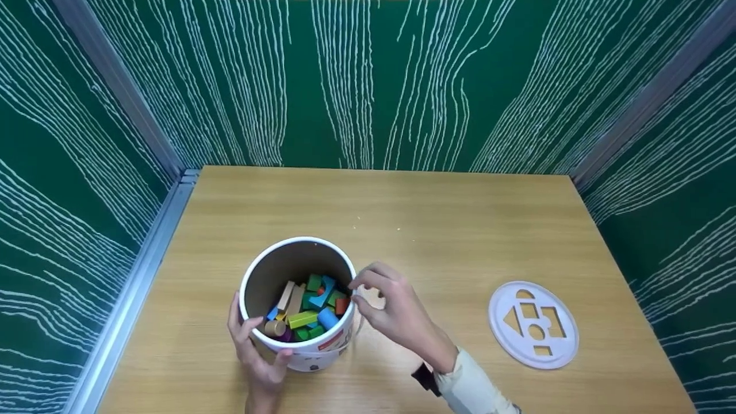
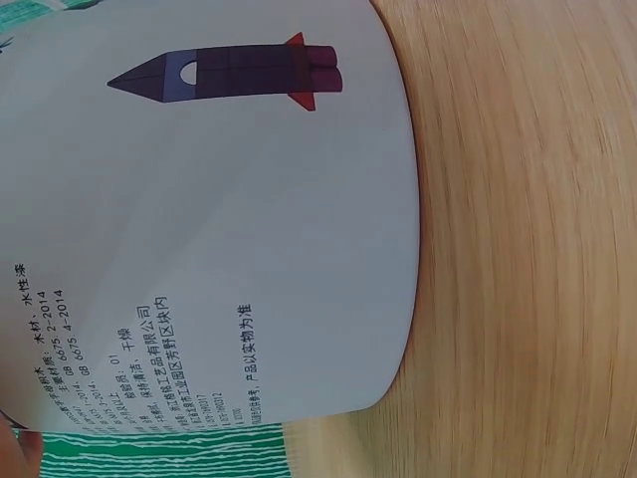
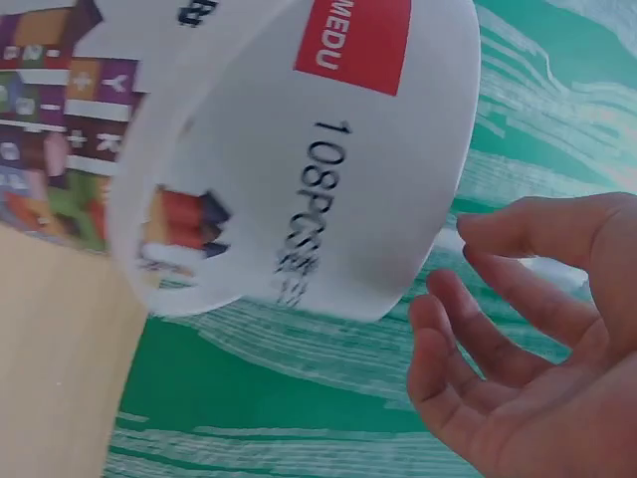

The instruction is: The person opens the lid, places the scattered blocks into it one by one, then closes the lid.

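Note:
A white round bucket (image 1: 313,361) with printed pictures stands upright on the table. Inside lie colourful wooden blocks (image 1: 302,319), among them green, blue, tan and purple pieces. My left hand (image 1: 259,359) holds the bucket's near left side, its fingers at the rim and its thumb on the outer wall. Beside the right rim is my right hand (image 1: 397,307), fingers loosely bent and the fingertips close to the edge. In the right wrist view nothing shows between the fingers of that hand. A white strap handle (image 3: 134,219) hangs across the bucket's printed wall.
A white lid (image 1: 537,359) with shaped cut-outs lies flat on the right of the wooden table (image 1: 437,230). Small crumbs dot the surface behind the bucket. Green panels with white streaks (image 1: 339,86) enclose the back and sides, with a metal rail (image 1: 138,282) along the left.

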`<state>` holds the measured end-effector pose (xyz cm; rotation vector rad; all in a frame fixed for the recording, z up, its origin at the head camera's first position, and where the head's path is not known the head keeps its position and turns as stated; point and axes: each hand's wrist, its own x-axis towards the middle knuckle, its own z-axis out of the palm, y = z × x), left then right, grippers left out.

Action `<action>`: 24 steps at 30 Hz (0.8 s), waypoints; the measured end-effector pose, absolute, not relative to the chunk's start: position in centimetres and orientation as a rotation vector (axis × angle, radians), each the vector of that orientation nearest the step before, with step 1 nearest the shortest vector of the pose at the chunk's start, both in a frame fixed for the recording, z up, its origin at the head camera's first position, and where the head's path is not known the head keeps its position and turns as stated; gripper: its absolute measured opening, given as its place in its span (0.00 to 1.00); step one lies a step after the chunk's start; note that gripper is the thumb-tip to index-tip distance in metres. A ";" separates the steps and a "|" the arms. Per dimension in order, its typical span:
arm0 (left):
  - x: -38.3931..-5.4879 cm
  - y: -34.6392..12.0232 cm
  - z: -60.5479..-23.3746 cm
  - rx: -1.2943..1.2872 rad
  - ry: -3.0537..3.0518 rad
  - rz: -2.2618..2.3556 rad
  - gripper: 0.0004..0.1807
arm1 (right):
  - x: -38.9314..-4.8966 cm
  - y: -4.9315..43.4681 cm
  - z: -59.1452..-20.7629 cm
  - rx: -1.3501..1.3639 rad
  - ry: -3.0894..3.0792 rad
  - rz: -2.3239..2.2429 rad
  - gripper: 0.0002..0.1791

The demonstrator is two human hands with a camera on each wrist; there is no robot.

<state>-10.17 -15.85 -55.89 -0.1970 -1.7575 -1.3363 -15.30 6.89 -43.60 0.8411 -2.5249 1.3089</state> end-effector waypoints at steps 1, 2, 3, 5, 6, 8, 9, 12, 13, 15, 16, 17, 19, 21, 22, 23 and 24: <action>-10.1 -15.9 -55.8 -0.189 -1.762 -1.336 0.41 | -15.2 7.2 -44.0 0.808 -2.514 1.320 0.07; -10.1 -15.9 -55.7 -0.185 -1.761 -1.336 0.41 | -15.2 7.5 -44.4 0.771 -2.506 1.327 0.08; -10.1 -15.9 -55.5 -0.183 -1.756 -1.336 0.41 | -15.2 7.9 -45.0 0.737 -2.494 1.337 0.08; -9.9 -15.8 -54.8 -0.179 -1.750 -1.331 0.42 | -15.2 8.6 -46.1 0.670 -2.471 1.359 0.10; -9.9 -15.8 -54.4 -0.179 -1.747 -1.328 0.42 | -15.1 9.1 -46.8 0.634 -2.460 1.373 0.11; -9.7 -15.5 -53.6 -0.181 -1.741 -1.324 0.42 | -14.9 10.0 -48.1 0.551 -2.446 1.419 0.12; -9.6 -15.4 -53.2 -0.181 -1.738 -1.322 0.42 | -14.8 10.6 -48.8 0.503 -2.441 1.452 0.13; -9.5 -15.1 -52.5 -0.190 -1.728 -1.325 0.40 | -14.2 12.5 -50.9 0.326 -2.437 1.520 0.11; -9.5 -15.0 -52.4 -0.195 -1.725 -1.327 0.40 | -14.0 13.2 -51.6 0.254 -2.441 1.524 0.10; -9.6 -14.8 -52.3 -0.202 -1.723 -1.329 0.39 | -13.6 14.8 -53.0 0.092 -2.439 1.524 0.08; -9.6 -14.7 -52.2 -0.205 -1.722 -1.329 0.39 | -13.5 15.7 -53.6 0.010 -2.436 1.501 0.07; -9.7 -14.6 -52.2 -0.214 -1.711 -1.330 0.39 | -13.3 16.6 -54.3 -0.085 -2.432 1.479 0.07; -9.8 -14.4 -52.2 -0.229 -1.691 -1.329 0.39 | -13.0 18.3 -55.3 -0.275 -2.394 1.438 0.06; -9.9 -14.4 -52.2 -0.234 -1.680 -1.330 0.39 | -12.7 20.0 -56.2 -0.466 -2.333 1.428 0.08; -9.9 -14.4 -52.2 -0.237 -1.673 -1.332 0.39 | -12.6 20.9 -56.6 -0.553 -2.294 1.417 0.08; -9.8 -14.5 -52.2 -0.239 -1.667 -1.333 0.39 | -12.4 21.7 -57.0 -0.642 -2.253 1.414 0.09; -9.8 -14.5 -52.2 -0.229 -1.678 -1.334 0.40 | -12.3 22.6 -57.3 -0.720 -2.216 1.415 0.09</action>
